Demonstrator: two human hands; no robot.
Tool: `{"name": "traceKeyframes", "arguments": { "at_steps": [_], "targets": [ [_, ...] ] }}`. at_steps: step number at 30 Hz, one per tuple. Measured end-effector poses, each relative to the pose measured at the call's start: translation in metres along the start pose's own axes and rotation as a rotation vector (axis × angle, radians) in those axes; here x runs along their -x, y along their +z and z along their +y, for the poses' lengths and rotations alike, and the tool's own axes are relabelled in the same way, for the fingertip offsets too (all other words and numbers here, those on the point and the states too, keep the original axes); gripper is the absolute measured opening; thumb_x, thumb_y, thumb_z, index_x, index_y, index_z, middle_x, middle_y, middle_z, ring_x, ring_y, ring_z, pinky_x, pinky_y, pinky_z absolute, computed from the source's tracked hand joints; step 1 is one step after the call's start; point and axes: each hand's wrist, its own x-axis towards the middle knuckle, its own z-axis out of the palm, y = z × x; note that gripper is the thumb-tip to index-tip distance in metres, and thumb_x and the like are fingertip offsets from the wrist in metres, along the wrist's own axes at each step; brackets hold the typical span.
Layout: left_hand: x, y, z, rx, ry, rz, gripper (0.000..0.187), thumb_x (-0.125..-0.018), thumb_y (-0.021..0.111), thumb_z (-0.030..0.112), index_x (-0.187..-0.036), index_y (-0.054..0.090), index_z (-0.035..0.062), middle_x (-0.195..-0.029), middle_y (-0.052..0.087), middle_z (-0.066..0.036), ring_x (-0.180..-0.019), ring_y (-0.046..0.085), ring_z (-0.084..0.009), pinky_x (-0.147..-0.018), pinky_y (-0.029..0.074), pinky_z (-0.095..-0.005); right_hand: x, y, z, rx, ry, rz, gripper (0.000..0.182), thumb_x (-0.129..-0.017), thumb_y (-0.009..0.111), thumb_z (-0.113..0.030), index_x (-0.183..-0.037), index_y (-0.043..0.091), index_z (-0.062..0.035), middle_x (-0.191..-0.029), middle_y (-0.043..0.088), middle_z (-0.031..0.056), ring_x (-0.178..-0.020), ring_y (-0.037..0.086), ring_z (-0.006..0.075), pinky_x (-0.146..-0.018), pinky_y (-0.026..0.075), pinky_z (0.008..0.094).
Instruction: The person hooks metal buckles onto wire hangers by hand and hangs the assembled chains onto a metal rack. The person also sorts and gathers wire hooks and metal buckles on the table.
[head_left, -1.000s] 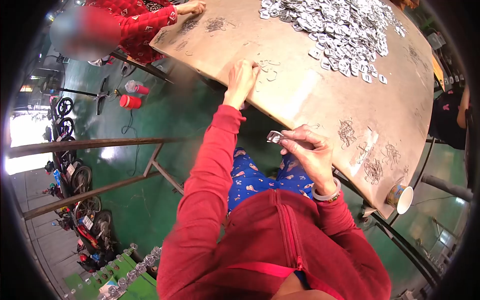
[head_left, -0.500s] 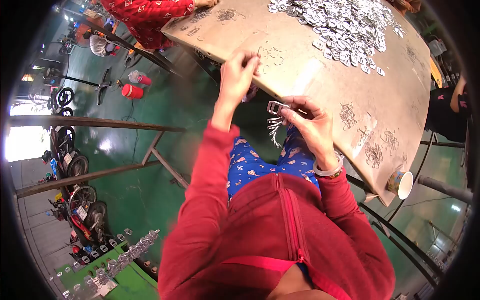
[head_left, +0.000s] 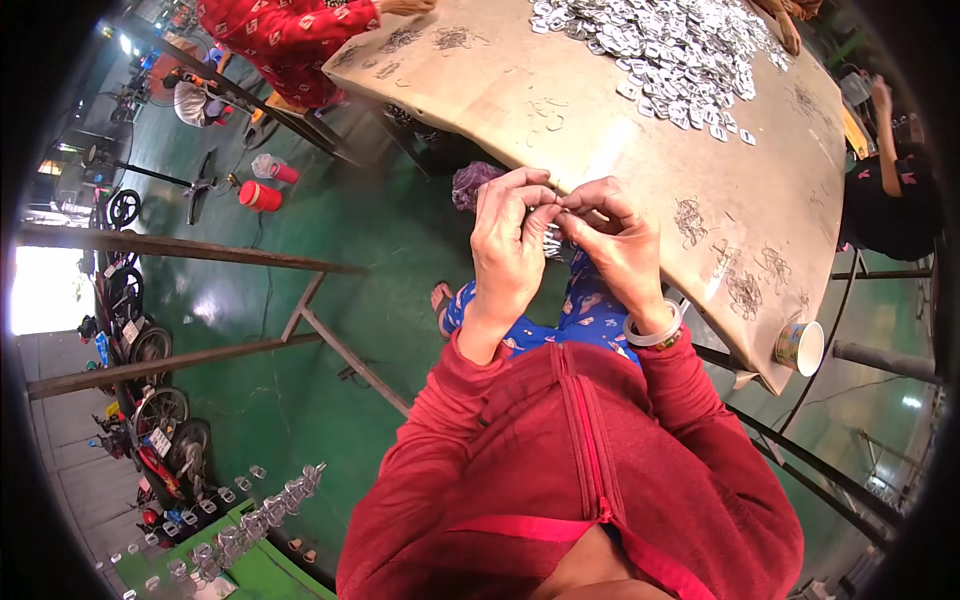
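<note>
My left hand and my right hand meet fingertip to fingertip just off the table's near edge. Between and below them hangs a short string of small silver metal buckles, mostly covered by the fingers. My right hand pinches this string near its top. The left thumb and forefinger are pressed together against the right fingertips; what they hold is too small and hidden to name. Beyond my hands, a few thin bent wire pieces lie on the brown-covered table.
A big heap of metal buckles covers the far table. Wire bunches lie at right, near a paper cup on the corner. A person in a red patterned sleeve works at upper left; another person is at right.
My left hand has come from the wire pieces at the table edge down and right to meet my right hand. The right hand stays nearly in place with the buckles.
</note>
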Motion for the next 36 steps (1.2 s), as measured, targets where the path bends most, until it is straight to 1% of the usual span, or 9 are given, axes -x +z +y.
{"name": "traceKeyframes", "arguments": {
  "at_steps": [4, 12, 15, 18, 20, 27, 29, 30, 36],
  "targets": [
    [0.0, -0.001, -0.011, 0.203, -0.203, -0.071, 0.004, -0.088, 0.053, 0.0, -0.089, 0.057, -0.0017, -0.088, 0.062, -0.008, -0.08, 0.059, -0.0131, -0.074, 0.048, -0.0251, -0.044, -0.04, -0.011, 0.223, 0.061, -0.151, 0.013, -0.081, 0.065, -0.005, -0.091, 0.067, 0.0017, -0.085, 0.06, 0.0061, -0.066, 0.059, 0.0119, -0.059, 0.051, 0.0228],
    [0.002, 0.007, -0.029, 0.431, -0.363, -0.031, 0.008, -0.089, 0.054, 0.003, -0.095, 0.052, -0.0008, -0.087, 0.061, -0.01, -0.078, 0.059, -0.0145, -0.072, 0.049, -0.0261, -0.181, -0.222, 0.101, 1.066, 0.111, 0.175, 0.03, -0.082, 0.063, -0.026, -0.097, 0.065, 0.0009, -0.058, 0.057, 0.0058, -0.049, 0.053, 0.0148, -0.049, 0.046, 0.0276],
    [-0.004, 0.005, -0.031, 0.432, -0.335, -0.036, 0.006, -0.089, 0.052, 0.002, -0.094, 0.051, -0.0011, -0.086, 0.06, -0.011, -0.079, 0.057, -0.0154, -0.072, 0.048, -0.0267, -0.213, -0.258, 0.207, 1.231, -0.419, 0.324, 0.037, -0.078, 0.065, -0.026, -0.105, 0.06, -0.0006, -0.076, 0.064, 0.017, -0.059, 0.061, 0.0292, -0.06, 0.049, 0.0384],
    [-0.017, -0.003, -0.024, 0.237, -0.283, -0.071, 0.005, -0.09, 0.05, 0.001, -0.094, 0.05, -0.0014, -0.086, 0.06, -0.011, -0.078, 0.056, -0.0141, -0.072, 0.048, -0.0261, -0.216, -0.263, 0.186, 1.482, -0.821, 0.202, 0.038, -0.079, 0.066, -0.028, -0.103, 0.057, 0.0001, -0.071, 0.06, 0.0102, -0.056, 0.056, 0.0263, -0.055, 0.048, 0.0359],
    [-0.024, -0.006, -0.023, 0.296, -0.279, -0.036, 0.006, -0.09, 0.05, 0.001, -0.095, 0.05, -0.0015, -0.086, 0.061, -0.012, -0.076, 0.057, -0.0148, -0.071, 0.048, -0.0264, -0.234, -0.291, 0.192, 1.285, -0.017, -0.034, 0.035, -0.077, 0.067, -0.024, -0.101, 0.057, -0.001, -0.077, 0.06, 0.0101, -0.056, 0.055, 0.0216, -0.055, 0.049, 0.0318],
    [-0.031, -0.014, -0.037, 0.58, -0.181, 0.096, 0.011, -0.089, 0.054, 0.002, -0.098, 0.053, -0.0023, -0.088, 0.063, -0.012, -0.075, 0.06, -0.0146, -0.07, 0.048, -0.0256, -0.215, -0.285, 0.171, 0.927, 0.223, 0.01, 0.051, -0.07, 0.072, -0.013, -0.116, 0.052, -0.0027, -0.076, 0.059, 0.0053, -0.054, 0.052, 0.0091, -0.046, 0.041, 0.0218],
    [-0.035, -0.015, -0.012, 0.614, -0.461, 0.15, 0.012, -0.081, 0.06, 0.003, -0.092, 0.061, -0.0007, -0.09, 0.062, -0.015, -0.072, 0.061, -0.021, -0.066, 0.049, -0.028, -0.208, -0.287, 0.165, 1.034, 0.257, -0.051, 0.046, -0.069, 0.071, -0.016, -0.109, 0.053, -0.0046, -0.088, 0.058, 0.0099, -0.064, 0.057, 0.0142, -0.047, 0.045, 0.0257],
    [-0.038, -0.018, -0.02, 0.692, -0.225, 0.04, 0.01, -0.088, 0.056, 0.002, -0.096, 0.053, -0.0033, -0.081, 0.062, -0.008, -0.074, 0.063, -0.0131, -0.069, 0.05, -0.0225, -0.205, -0.291, 0.165, 1.045, 0.306, -0.074, 0.043, -0.07, 0.07, -0.016, -0.108, 0.053, -0.005, -0.088, 0.058, 0.0093, -0.066, 0.057, 0.0141, -0.046, 0.045, 0.0255],
    [-0.03, -0.017, -0.008, 0.709, -0.234, 0.062, 0.011, -0.088, 0.055, 0.002, -0.097, 0.053, -0.0029, -0.084, 0.061, -0.009, -0.077, 0.063, -0.0163, -0.072, 0.051, -0.026, -0.169, -0.285, 0.166, 0.677, 0.112, 0.151, 0.019, -0.077, 0.05, -0.002, -0.095, 0.054, 0.0033, -0.084, 0.06, 0.0114, -0.061, 0.058, 0.0162, -0.044, 0.048, 0.0259]
  ]
}}
